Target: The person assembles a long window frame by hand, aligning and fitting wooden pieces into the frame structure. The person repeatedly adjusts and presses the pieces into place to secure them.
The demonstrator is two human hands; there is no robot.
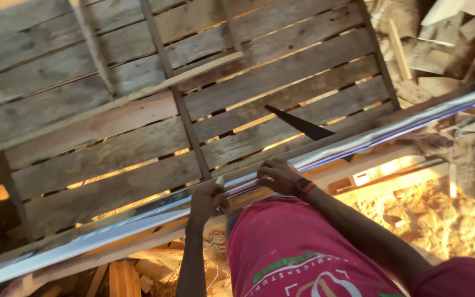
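A long, shiny metal strip (358, 144) lies along the near edge of the slatted wooden frame (138, 137). The left hand (207, 199) and right hand (279, 176) grip it side by side.

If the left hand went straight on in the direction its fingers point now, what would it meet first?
The left hand points up and away, across the long shiny strip it rests on. Just beyond lies the slatted wooden panel, probably its nearest plank, though depth is unclear.
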